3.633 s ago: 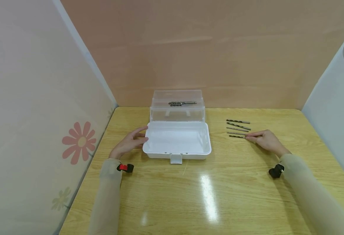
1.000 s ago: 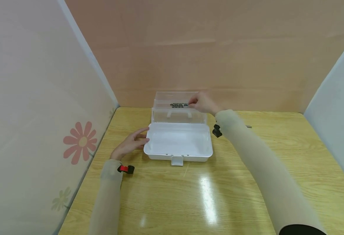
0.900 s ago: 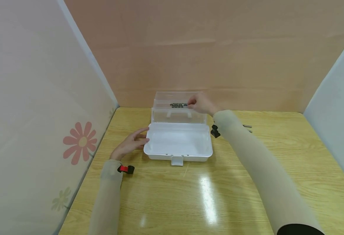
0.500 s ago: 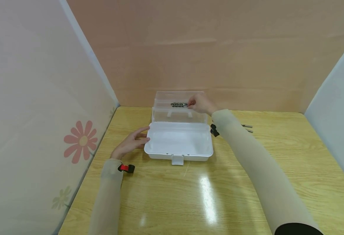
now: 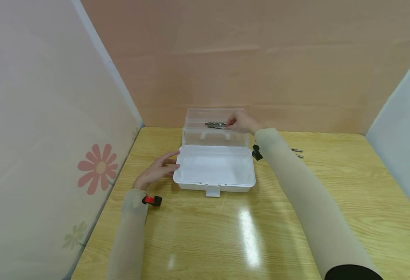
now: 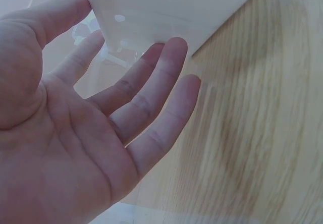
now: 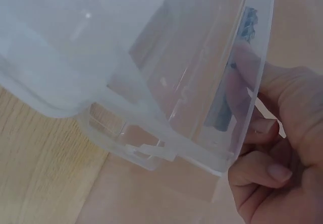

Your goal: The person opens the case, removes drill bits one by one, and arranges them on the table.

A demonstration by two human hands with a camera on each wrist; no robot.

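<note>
1. Centrally, at 12 o'clock on the wooden table [image 5: 268,217], stands an open plastic box [image 5: 214,171]; its white base lies nearest the viewer, with a latch tab at its 6 o'clock edge.
2. Rising behind the base is the clear lid [image 5: 213,130], upright, carrying drill bits [image 5: 214,124] in its upper tray; how many lie there cannot be counted.
3. The right hand [image 5: 241,122] reaches over the lid's 3 o'clock end, fingertips at the shank end of the bits. In the right wrist view the fingers [image 7: 247,77] show only blurred through the clear wall, seemingly pinching a dark bit [image 7: 229,98]; the grip itself is hard to confirm.
4. The left hand [image 5: 159,171] rests at the base's 9 o'clock side, fingers spread and relaxed, tips against the wall; the left wrist view shows the open palm [image 6: 75,133] beside the white corner.
5. More loose bits [image 5: 296,153] lie at 2 o'clock, mostly hidden behind the right sleeve [image 5: 296,202]; only their ends show.
</note>
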